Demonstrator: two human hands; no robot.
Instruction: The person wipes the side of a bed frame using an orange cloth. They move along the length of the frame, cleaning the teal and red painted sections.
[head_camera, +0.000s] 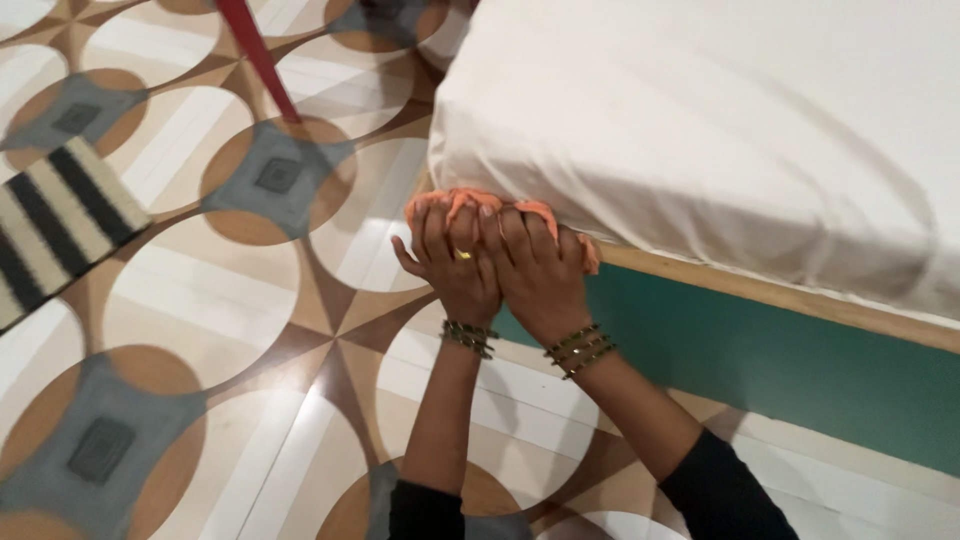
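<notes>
Both my hands press side by side against the lower edge of a mattress covered in a white sheet. My left hand, with a gold ring and a bracelet at the wrist, and my right hand, also with bracelets, grip an orange cloth bunched under the mattress edge near its corner. Fingertips are hidden in the orange cloth. The mattress rests on a wooden rim above a teal bed base.
A patterned floor of circles and grey squares spreads to the left. A black-and-cream striped mat lies at the far left. A red pole slants at the top.
</notes>
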